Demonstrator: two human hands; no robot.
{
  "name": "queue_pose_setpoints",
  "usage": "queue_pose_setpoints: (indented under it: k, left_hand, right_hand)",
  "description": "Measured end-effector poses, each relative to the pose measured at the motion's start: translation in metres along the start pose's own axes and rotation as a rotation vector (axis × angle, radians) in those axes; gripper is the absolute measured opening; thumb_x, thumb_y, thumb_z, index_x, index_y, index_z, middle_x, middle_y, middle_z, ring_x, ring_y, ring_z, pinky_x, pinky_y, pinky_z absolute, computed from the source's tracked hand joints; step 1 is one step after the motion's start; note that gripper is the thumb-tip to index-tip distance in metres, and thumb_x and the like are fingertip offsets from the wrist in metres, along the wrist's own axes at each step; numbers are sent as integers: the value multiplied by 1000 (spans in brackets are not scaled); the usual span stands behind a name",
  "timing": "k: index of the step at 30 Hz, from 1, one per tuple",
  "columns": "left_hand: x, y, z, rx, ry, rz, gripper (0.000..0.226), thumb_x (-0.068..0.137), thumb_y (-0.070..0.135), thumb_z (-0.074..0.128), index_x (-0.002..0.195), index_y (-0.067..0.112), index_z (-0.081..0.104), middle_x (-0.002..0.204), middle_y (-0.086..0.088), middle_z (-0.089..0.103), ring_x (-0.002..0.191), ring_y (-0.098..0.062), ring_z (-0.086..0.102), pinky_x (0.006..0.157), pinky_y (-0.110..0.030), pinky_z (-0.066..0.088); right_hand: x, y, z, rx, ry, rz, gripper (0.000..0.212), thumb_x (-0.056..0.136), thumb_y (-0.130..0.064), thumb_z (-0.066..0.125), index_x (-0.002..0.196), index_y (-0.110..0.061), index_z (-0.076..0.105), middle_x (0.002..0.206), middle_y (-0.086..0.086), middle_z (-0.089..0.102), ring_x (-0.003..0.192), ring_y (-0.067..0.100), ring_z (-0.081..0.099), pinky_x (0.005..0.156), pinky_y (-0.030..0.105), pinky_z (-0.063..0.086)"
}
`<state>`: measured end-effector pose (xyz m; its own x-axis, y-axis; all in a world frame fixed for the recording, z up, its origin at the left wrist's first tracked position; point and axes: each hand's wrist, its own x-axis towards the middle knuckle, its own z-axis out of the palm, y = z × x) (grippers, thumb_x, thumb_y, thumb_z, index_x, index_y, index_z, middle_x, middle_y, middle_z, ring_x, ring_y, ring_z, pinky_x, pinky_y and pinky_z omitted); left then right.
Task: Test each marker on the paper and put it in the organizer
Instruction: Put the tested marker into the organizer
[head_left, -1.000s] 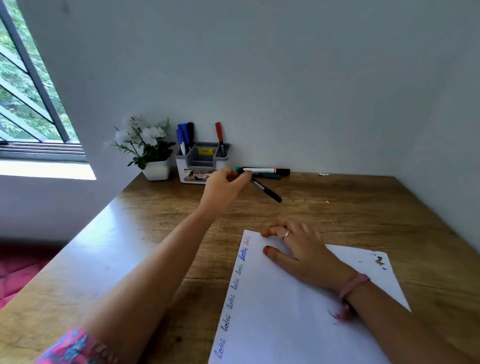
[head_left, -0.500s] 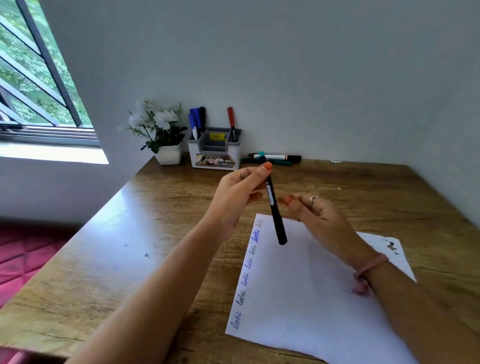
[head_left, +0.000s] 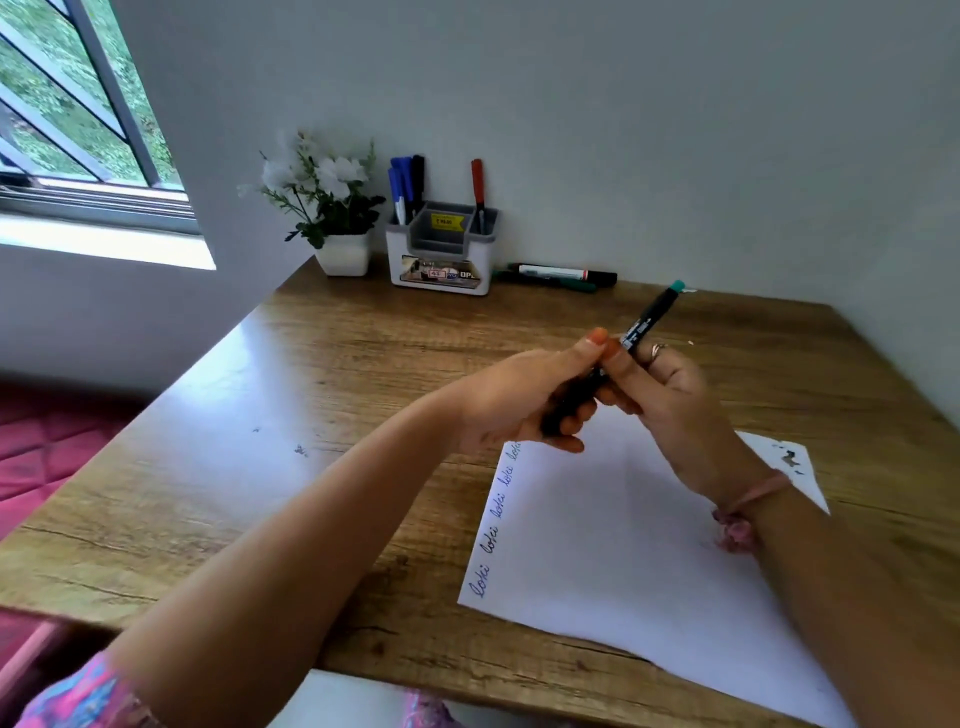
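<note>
A black marker with a teal end (head_left: 649, 319) is held slanted above the top edge of the white paper (head_left: 623, 545). My left hand (head_left: 524, 400) grips its lower part, and my right hand (head_left: 670, 400) grips its middle; the teal end points up and to the right. Blue handwriting runs down the paper's left edge. The white and grey organizer (head_left: 441, 249) stands at the back against the wall, with blue and black markers in its left slot and a red one in its right slot. Two markers (head_left: 561, 275) lie beside it on the right.
A white pot of white flowers (head_left: 332, 208) stands left of the organizer. The wooden table (head_left: 311, 389) meets walls at the back and on the right. A window is at the far left. The paper's top right corner carries dark smudges (head_left: 789, 457).
My left hand carried the marker from beside the organizer back over the paper. My right hand lifted off the paper and took hold of the marker as well; the marker turned teal end up.
</note>
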<state>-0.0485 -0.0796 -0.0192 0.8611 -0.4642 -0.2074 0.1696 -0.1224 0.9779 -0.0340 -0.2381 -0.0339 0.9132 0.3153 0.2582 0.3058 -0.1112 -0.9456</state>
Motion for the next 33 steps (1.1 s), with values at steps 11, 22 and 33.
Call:
queue_pose_setpoints:
  k: [11,22,33]
  left_hand:
    - [12,-11,12,145,160,149,54,93,59,33,90,11,57,51,7,27,41,-7,19,39,-18,18]
    - [14,-17,-46,685,374,293,55,94,58,32,94,15,67,72,11,58,58,4,48,56,-20,33]
    - [28,-29,-80,1045,194,198,54,66,63,70,111,36,63,81,19,54,74,-1,50,60,-21,33]
  right_hand:
    - [2,11,2,343,-4,43,34,68,-52,68,79,-20,67,81,10,51,82,24,43,75,29,42]
    - [4,2,-5,377,190,1,21,57,-34,81,68,-26,64,61,-8,60,53,3,52,52,17,47]
    - [-34,-12,9,58,-677,196,15,82,-13,58,92,-7,67,87,16,70,78,26,70,64,29,56]
